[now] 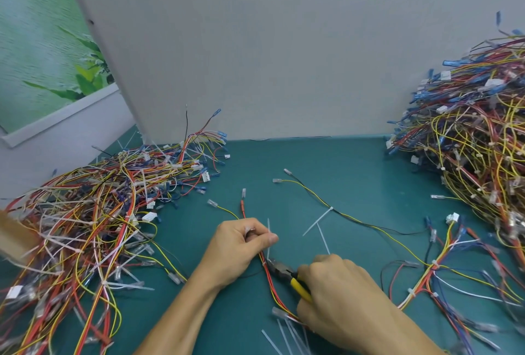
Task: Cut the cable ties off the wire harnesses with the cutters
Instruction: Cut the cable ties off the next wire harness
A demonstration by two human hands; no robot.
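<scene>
Near the middle of the green table (355, 161), we pinch a white tie (268, 225) on the red harness (268, 276) with our left hand (241, 246). Our right hand (338, 289) grips the cutters (287, 273), nose touching the harness. Wire piles lie left (85, 227) and far right (468, 141).
</scene>
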